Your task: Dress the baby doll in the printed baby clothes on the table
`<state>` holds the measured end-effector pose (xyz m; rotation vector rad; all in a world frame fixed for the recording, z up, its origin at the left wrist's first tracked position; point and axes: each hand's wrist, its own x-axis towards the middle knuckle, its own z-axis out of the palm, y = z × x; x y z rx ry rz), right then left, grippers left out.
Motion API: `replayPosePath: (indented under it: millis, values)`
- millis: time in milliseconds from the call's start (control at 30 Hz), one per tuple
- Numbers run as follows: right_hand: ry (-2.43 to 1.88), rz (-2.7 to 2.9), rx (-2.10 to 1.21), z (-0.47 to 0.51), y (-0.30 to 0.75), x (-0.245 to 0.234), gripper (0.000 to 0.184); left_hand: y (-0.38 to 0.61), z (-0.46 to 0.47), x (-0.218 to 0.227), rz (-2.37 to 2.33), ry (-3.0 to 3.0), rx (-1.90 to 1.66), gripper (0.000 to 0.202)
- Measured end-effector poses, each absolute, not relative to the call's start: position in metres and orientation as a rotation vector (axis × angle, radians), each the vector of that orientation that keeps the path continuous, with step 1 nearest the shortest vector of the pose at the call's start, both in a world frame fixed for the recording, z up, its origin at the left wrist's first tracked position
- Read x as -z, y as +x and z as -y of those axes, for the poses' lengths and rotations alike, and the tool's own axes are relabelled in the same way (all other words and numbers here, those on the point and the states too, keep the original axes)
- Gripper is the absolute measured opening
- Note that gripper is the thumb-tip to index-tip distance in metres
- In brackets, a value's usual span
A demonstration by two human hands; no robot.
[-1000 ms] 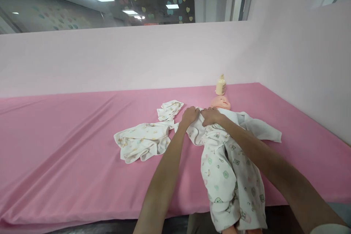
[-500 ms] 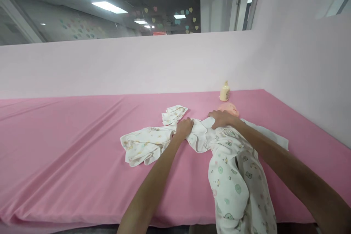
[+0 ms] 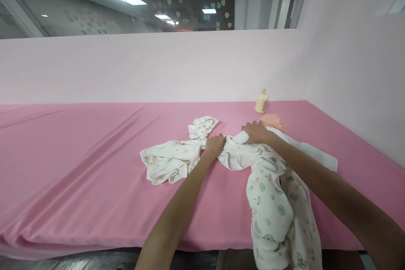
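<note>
A white baby top with small yellowish prints lies crumpled, with a sleeve spread behind it. My left hand is closed on its right part, fingers curled over the cloth. Between my hands stretches a plain white section. My right hand is closed on the white fold at its far end. Just nearer are white baby pants with green and grey animal prints, their padded-looking legs hanging over the front edge. Behind my right hand is a rounded peach-coloured thing, partly hidden; its kind is unclear.
A pink sheet covers the table. A cream pump bottle stands at the back near the wall. White cloth lies under and beyond my right forearm. A side wall borders the right.
The view has tilted down and shifted slightly, so things sit a little higher in it. Both hands keep their hold on the cloth; more of the peach thing's right side shows.
</note>
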<state>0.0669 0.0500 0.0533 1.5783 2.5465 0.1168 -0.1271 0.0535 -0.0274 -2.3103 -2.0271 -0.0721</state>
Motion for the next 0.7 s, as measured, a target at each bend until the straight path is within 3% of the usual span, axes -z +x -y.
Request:
replayPosePath:
  millis: [267, 467, 700]
  values:
    - [1.228, -2.596, -0.275, -0.044, 0.016, -0.035, 0.03, -0.129, -0.054, 0.032, 1.999, -2.292, 0.085, 0.034]
    - [1.285, -2.61, -0.335, -0.046, 0.031, -0.042, 0.022, -0.128, -0.056, 0.031, 2.032, -2.295, 0.11, 0.038]
    - [1.534, -2.634, -0.484, -0.048, 0.057, -0.057, 0.029, -0.128, -0.059, 0.032, 2.065, -2.301, 0.149, 0.039]
